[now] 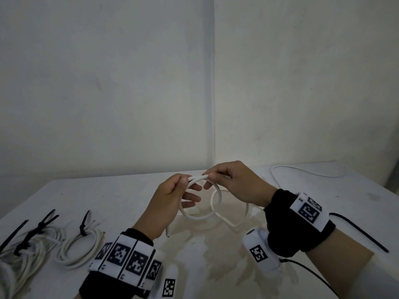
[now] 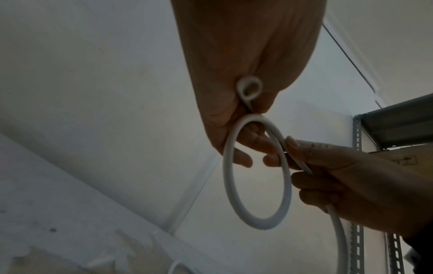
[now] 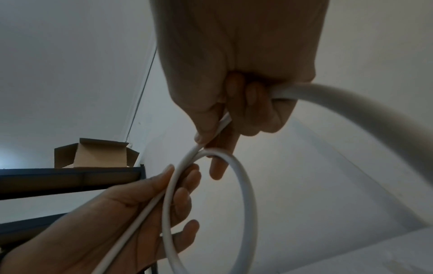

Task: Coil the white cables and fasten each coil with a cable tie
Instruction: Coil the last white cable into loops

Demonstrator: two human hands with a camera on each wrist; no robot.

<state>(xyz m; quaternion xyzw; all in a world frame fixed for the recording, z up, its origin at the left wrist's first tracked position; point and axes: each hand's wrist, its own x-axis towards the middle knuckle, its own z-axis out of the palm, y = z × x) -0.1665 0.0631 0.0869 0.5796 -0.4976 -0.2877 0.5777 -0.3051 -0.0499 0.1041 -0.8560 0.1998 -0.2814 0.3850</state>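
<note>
- We hold a white cable [image 1: 195,216] above the table [image 1: 121,197], one loop hanging between our hands.
- Our left hand [image 1: 170,199] pinches the loop's top between thumb and forefinger, its other fingers relaxed.
- Our right hand [image 1: 235,184] curls its fingers round the cable just beside that pinch; the free length trails over the table to the right.
- Two finished coils [image 1: 79,247] bound with black ties lie at the left.
- A loose black cable tie [image 1: 362,234] lies at the right.

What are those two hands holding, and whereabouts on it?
Both pinch the white cable at the top of its first loop, where the strands cross: left hand beside right hand.
</note>
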